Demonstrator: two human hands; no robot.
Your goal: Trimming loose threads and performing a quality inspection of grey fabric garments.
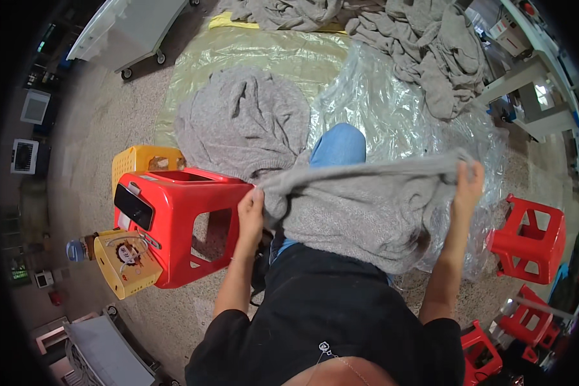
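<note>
A grey knitted garment (354,215) is stretched sideways across my lap, its upper edge drawn nearly straight between both hands. At the left end, my left hand (251,212) pinches the knit, fingers closed, beside the red stool. My right hand (468,186) grips the opposite end, raised a little higher, with the cloth bunched at the fingers. Below the taut edge the fabric hangs in loose folds over my legs. Just beyond my left hand lies a heap of the same grey knitwear (238,119), spread on plastic sheeting.
At my left, a red stool (180,199) bears a phone (134,211), with a yellow box (127,260) beside it. More knitwear (431,51) lies piled on the plastic sheet (367,83) farther off. Red stools (534,241) stand at right; a wheeled cart (132,32) is far left.
</note>
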